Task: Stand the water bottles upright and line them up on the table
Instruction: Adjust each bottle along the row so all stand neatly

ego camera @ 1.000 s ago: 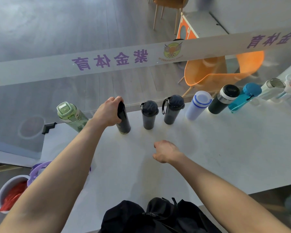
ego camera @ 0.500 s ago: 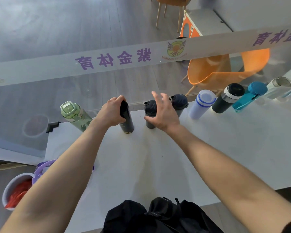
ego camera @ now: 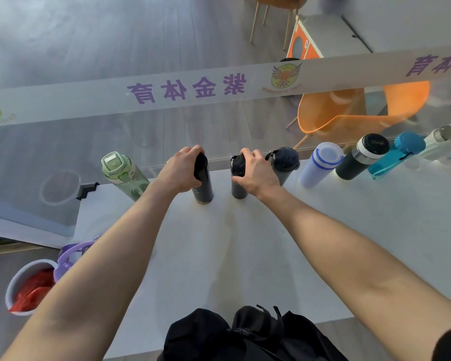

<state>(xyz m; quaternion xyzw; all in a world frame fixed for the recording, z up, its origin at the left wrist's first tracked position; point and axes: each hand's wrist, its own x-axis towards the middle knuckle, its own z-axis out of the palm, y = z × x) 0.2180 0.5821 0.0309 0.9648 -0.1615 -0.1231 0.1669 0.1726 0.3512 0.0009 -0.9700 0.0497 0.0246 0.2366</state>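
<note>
Clasping black bottle (ego camera: 203, 183) top in left grip (ego camera: 179, 171), right grip (ego camera: 255, 171) wrapping grey bottle (ego camera: 238, 178)

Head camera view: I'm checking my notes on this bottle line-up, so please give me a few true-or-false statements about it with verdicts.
1. The left hand grips the black bottle. True.
2. The right hand rests flat on the table. False: it grips the dark grey bottle.
3. The green bottle stands at the left end of the row. True.
4. The white bottle with blue rings lies on its side. False: it stands upright.
</note>
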